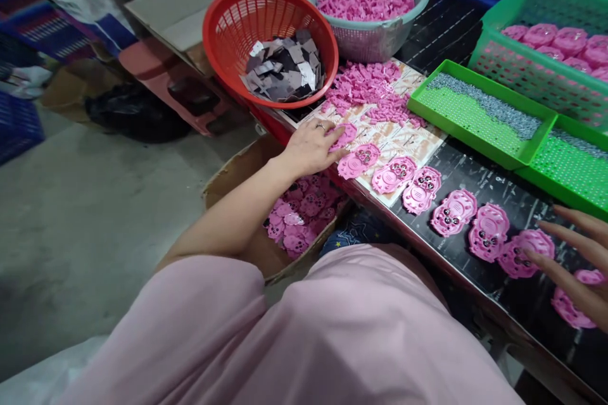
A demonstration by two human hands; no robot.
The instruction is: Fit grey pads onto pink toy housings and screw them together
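Along the front edge of the table lies a row of several pink plastic casings (pixel 395 175), each with small shiny metal parts on it. My left hand (pixel 311 147), a ring on one finger, rests with fingers apart on the pink casing (pixel 346 137) at the left end of the row. At the right edge of the view my right hand (pixel 577 259) hovers with spread fingers over the casings (pixel 526 253) there, holding nothing visible. Part of a casing (pixel 567 307) is covered by that hand.
Behind the row stand a red basket (pixel 223 31) of dark flat pieces, a pale basin (pixel 375 38) of pink pieces, green trays (pixel 479 117) of small metal parts, and a green basket (pixel 503 63). Loose pink pieces (pixel 365 85) are heaped between. A cardboard box (pixel 232 171) of casings stands below.
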